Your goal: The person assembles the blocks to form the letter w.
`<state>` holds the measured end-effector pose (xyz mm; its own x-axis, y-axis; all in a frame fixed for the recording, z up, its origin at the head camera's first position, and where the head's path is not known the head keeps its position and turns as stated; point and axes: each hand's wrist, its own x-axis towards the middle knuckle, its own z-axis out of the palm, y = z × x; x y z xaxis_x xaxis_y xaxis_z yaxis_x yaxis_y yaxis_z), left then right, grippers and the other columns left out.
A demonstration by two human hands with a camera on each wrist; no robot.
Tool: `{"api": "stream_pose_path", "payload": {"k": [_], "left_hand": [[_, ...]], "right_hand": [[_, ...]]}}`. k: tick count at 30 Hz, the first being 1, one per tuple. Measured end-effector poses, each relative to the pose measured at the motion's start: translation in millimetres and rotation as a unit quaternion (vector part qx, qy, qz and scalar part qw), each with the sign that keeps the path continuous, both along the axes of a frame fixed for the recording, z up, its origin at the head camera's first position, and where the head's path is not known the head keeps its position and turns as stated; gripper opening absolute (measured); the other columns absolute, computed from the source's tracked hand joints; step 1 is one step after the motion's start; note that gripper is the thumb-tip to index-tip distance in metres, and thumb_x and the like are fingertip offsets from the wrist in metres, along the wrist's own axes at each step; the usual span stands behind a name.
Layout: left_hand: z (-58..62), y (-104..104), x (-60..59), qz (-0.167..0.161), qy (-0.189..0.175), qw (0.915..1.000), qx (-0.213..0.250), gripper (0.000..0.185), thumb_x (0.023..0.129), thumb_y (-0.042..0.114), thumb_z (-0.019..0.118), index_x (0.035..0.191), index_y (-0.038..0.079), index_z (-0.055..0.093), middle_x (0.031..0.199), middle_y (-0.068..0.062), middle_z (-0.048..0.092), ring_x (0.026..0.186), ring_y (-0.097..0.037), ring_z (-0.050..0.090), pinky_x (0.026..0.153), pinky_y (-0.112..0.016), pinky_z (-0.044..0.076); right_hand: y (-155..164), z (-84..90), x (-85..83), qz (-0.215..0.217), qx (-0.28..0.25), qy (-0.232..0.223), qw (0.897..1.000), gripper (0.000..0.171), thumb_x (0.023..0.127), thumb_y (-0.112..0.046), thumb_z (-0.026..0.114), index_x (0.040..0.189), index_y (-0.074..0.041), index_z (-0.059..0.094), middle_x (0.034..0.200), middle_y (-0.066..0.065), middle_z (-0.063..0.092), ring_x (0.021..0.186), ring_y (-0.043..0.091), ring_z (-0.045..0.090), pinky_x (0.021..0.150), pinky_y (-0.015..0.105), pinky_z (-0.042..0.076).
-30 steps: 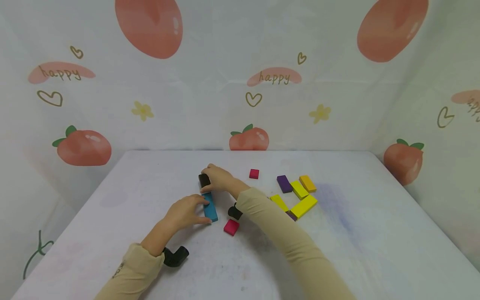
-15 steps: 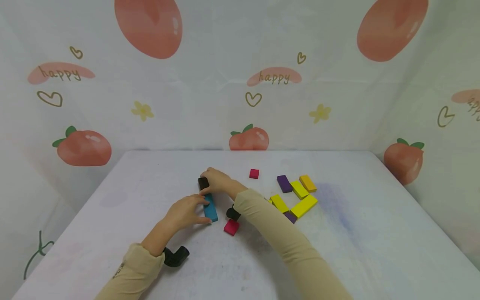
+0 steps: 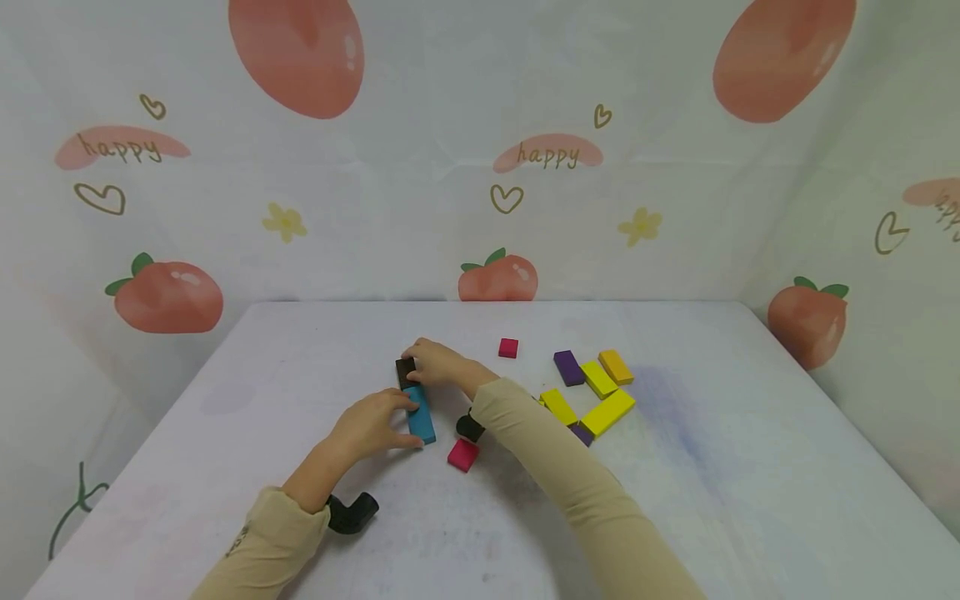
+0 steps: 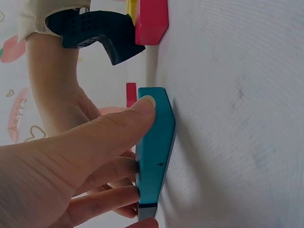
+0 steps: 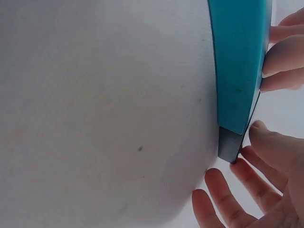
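Since a second ago, the black block (image 3: 405, 372) sits lower, meeting the blue block (image 3: 422, 421) end to end: one row on the table (image 3: 750, 467), apparently. Your right hand (image 3: 441, 365) pinches the black block, partly covering it; your left hand (image 3: 369, 427) grips the blue block. Your right sleeve (image 3: 585, 483) cuts off a purple block (image 3: 581, 434).

Looks like smooth painted wood, low in sheen, on the blue block (image 3: 422, 419) at seven o'clock in the head view; equally matt on the yellow block (image 3: 608, 413) at four. Creased matt cloth in the right sleeve (image 3: 588, 492) at five. Faintly wrinkled, fabric-like on the backdrop (image 3: 427, 233) at twelve. Finely textured, dull over the tabletop (image 3: 465, 533) at six. Perforated, plastic-looking on the black casing (image 4: 97, 34) at eleven in the left wrist view.
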<state>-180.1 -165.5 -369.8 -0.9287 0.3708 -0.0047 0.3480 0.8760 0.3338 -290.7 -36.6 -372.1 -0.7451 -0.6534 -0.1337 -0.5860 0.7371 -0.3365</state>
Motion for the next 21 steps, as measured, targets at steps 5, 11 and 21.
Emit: {"api": "stream_pose_path", "payload": {"k": [5, 11, 21], "left_hand": [[0.5, 0.8, 0.1, 0.007, -0.007, 1.0000, 0.001, 0.051, 0.072, 0.032, 0.079, 0.112, 0.003, 0.067, 0.130, -0.022, 0.055, 0.116, -0.039, 0.056, 0.093, -0.050, 0.049], [0.6, 0.3, -2.1, 0.012, -0.034, 0.9992, 0.016, 0.051, 0.073, 0.031, 0.079, 0.113, 0.004, 0.065, 0.134, -0.026, 0.051, 0.120, -0.040, 0.052, 0.096, -0.052, 0.046], [-0.7, -2.0, -4.6, -0.006, -0.040, 0.9986, 0.033, 0.050, 0.074, 0.030, 0.078, 0.112, 0.003, 0.061, 0.128, -0.020, 0.056, 0.117, -0.036, 0.054, 0.097, -0.050, 0.046]], "right_hand": [[1.3, 1.9, 1.5, -0.001, -0.007, -0.006, 1.000, 0.042, 0.094, -0.018, 0.056, 0.134, -0.007, 0.050, 0.135, 0.011, 0.051, 0.123, 0.020, 0.050, 0.107, 0.030, 0.041], [1.7, 0.1, 1.0, -0.006, -0.014, -0.010, 1.000, 0.042, 0.094, -0.019, 0.056, 0.133, -0.007, 0.050, 0.135, 0.011, 0.051, 0.123, 0.020, 0.051, 0.107, 0.030, 0.042], [4.5, -1.7, -0.6, -0.009, -0.022, -0.012, 1.000, 0.041, 0.093, -0.018, 0.057, 0.132, -0.007, 0.051, 0.133, 0.011, 0.051, 0.122, 0.020, 0.051, 0.107, 0.029, 0.041]]}}
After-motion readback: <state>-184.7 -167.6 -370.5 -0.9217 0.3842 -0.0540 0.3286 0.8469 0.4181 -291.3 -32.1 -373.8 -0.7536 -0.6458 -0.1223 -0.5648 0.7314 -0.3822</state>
